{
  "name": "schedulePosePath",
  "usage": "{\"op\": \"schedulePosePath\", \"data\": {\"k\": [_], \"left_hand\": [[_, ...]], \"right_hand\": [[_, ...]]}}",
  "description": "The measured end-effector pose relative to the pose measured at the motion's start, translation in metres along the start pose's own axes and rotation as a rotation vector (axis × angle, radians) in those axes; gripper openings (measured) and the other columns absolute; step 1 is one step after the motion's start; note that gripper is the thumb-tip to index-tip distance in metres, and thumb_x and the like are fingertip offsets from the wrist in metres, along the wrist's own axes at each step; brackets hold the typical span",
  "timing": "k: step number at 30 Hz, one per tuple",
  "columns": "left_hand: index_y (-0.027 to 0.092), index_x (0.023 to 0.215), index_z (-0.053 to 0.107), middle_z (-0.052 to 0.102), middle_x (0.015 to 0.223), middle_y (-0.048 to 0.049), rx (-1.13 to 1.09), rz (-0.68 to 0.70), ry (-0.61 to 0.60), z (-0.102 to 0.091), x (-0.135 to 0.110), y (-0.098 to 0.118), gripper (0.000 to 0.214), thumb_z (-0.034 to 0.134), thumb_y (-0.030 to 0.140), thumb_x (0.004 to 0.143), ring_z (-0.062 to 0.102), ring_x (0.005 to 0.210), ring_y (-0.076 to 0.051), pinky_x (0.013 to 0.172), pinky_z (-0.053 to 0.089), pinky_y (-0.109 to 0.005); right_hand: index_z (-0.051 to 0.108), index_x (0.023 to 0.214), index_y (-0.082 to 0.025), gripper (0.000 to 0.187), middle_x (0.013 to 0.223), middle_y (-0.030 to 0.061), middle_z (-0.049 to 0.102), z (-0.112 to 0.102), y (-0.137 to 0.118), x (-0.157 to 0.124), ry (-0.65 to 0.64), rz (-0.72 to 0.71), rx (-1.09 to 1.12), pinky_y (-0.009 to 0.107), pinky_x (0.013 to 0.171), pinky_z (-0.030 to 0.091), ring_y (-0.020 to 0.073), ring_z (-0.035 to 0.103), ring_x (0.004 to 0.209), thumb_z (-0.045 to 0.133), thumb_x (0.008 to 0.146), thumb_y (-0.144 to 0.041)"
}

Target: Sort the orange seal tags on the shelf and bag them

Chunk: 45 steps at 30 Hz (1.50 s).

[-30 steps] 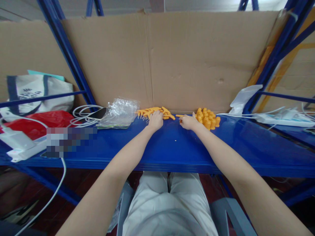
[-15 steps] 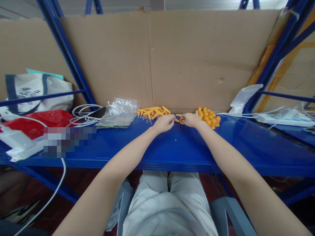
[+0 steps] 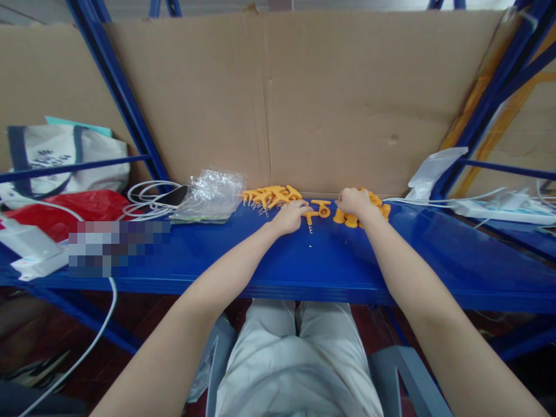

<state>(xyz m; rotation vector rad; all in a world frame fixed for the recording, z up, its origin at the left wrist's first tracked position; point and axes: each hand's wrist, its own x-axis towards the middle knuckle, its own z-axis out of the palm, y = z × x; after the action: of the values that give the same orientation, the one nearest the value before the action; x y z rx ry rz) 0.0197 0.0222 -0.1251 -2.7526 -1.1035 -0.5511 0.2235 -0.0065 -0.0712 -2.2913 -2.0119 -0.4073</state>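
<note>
My left hand (image 3: 290, 218) is closed on the orange handle of a corkscrew (image 3: 310, 218), its metal spiral pointing toward me. Just right of it, a T-shaped orange handle lies against a round, hollow orange piece (image 3: 324, 212). My right hand (image 3: 354, 202) reaches over a group of orange spool-like pieces (image 3: 351, 220), fingers bent down among them. What those fingertips grip is hidden. Behind my left hand lies a pile of orange-handled corkscrews (image 3: 271, 196), their spirals toward the front.
Clear plastic bags (image 3: 208, 197) lie left of the corkscrews, beside a phone and coiled white cable (image 3: 143, 197). A red bag (image 3: 87, 211) and white power strip (image 3: 39, 255) sit farther left. Cardboard (image 3: 325, 104) stands behind the blue shelf (image 3: 278, 260); another power strip (image 3: 504, 213) lies right.
My right hand has left the middle pieces and moved right onto the orange group, whose near-left pieces now spread farther left. The corkscrew in my left hand now points its spiral toward me.
</note>
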Motion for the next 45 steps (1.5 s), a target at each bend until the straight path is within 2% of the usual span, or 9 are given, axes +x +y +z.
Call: {"op": "schedulePosePath", "data": {"k": [3,5,8,12,19,24,31,38,45], "left_hand": [[0.034,0.141,0.057,0.047,0.156,-0.0054,0.019,-0.091,-0.136,0.004,-0.001,-0.004,0.065,0.041,0.005,0.086,0.041,0.145,-0.029,0.114,0.038,-0.053],[0.037,0.143,0.056,0.052,0.151,-0.0052,0.014,-0.129,-0.186,0.005,-0.001,-0.005,0.065,0.041,0.007,0.087,0.044,0.142,-0.03,0.112,0.04,-0.054],[0.032,0.136,0.062,0.063,0.136,-0.0079,0.041,-0.124,-0.178,0.004,0.0,-0.005,0.054,0.04,0.013,0.091,0.055,0.13,-0.028,0.107,0.046,-0.047],[0.026,0.133,0.063,0.066,0.129,-0.0104,0.059,-0.076,-0.173,0.001,0.001,-0.009,0.048,0.042,0.017,0.091,0.061,0.121,-0.026,0.105,0.046,-0.039],[0.024,0.119,0.065,0.074,0.115,-0.0043,0.008,-0.091,-0.319,-0.009,0.002,-0.008,0.035,0.05,0.029,0.088,0.068,0.104,-0.021,0.09,0.052,-0.028],[0.021,0.119,0.065,0.074,0.116,-0.0078,0.014,-0.127,-0.173,-0.008,-0.003,-0.007,0.034,0.053,0.027,0.088,0.069,0.107,-0.025,0.092,0.052,-0.031],[0.021,0.13,0.059,0.073,0.117,-0.0097,0.047,-0.244,-0.037,-0.01,-0.004,-0.014,0.038,0.05,0.027,0.094,0.068,0.111,-0.026,0.092,0.053,-0.035],[0.022,0.131,0.059,0.073,0.116,-0.01,0.033,-0.324,0.015,-0.011,-0.006,-0.021,0.038,0.05,0.025,0.094,0.068,0.114,-0.026,0.094,0.052,-0.034],[0.024,0.134,0.06,0.073,0.12,-0.0098,0.057,-0.406,-0.01,-0.013,-0.006,-0.022,0.041,0.051,0.027,0.094,0.067,0.115,-0.027,0.097,0.051,-0.036]], "right_hand": [[0.073,0.12,-0.014,0.037,0.119,0.0197,0.073,0.001,-0.001,0.0,-0.032,-0.041,0.016,0.043,0.097,0.049,0.0325,0.065,0.118,0.05,0.094,-0.027],[0.074,0.119,-0.015,0.036,0.12,0.0189,0.073,0.002,-0.002,0.0,-0.029,-0.064,0.041,0.044,0.097,0.049,0.0329,0.065,0.118,0.051,0.094,-0.027],[0.075,0.116,-0.014,0.033,0.116,0.0187,0.074,0.002,-0.004,0.0,-0.053,-0.11,0.088,0.04,0.093,0.052,0.0315,0.068,0.113,0.054,0.093,-0.023],[0.079,0.103,-0.015,0.023,0.1,0.0153,0.078,0.003,-0.008,-0.001,-0.15,-0.199,0.147,0.036,0.086,0.054,0.0292,0.073,0.097,0.062,0.09,-0.025],[0.073,0.083,-0.015,0.018,0.082,0.0104,0.076,0.008,-0.007,0.003,-0.228,-0.258,0.258,0.03,0.073,0.055,0.026,0.073,0.082,0.082,0.074,-0.027],[0.071,0.082,-0.015,0.017,0.084,0.0136,0.075,0.006,-0.006,0.003,-0.178,-0.238,0.254,0.031,0.073,0.055,0.0303,0.073,0.089,0.082,0.072,-0.023],[0.07,0.106,-0.013,0.029,0.107,0.021,0.074,-0.003,-0.007,-0.005,-0.072,-0.193,0.153,0.038,0.085,0.054,0.0342,0.07,0.105,0.064,0.079,-0.004],[0.073,0.101,-0.017,0.027,0.111,0.019,0.075,0.002,-0.007,-0.004,-0.041,-0.267,0.224,0.039,0.089,0.052,0.0343,0.07,0.106,0.059,0.083,-0.003],[0.078,0.1,-0.018,0.023,0.11,0.0154,0.076,0.003,-0.009,-0.003,-0.019,-0.302,0.29,0.036,0.091,0.052,0.0326,0.071,0.106,0.064,0.084,-0.009]]}}
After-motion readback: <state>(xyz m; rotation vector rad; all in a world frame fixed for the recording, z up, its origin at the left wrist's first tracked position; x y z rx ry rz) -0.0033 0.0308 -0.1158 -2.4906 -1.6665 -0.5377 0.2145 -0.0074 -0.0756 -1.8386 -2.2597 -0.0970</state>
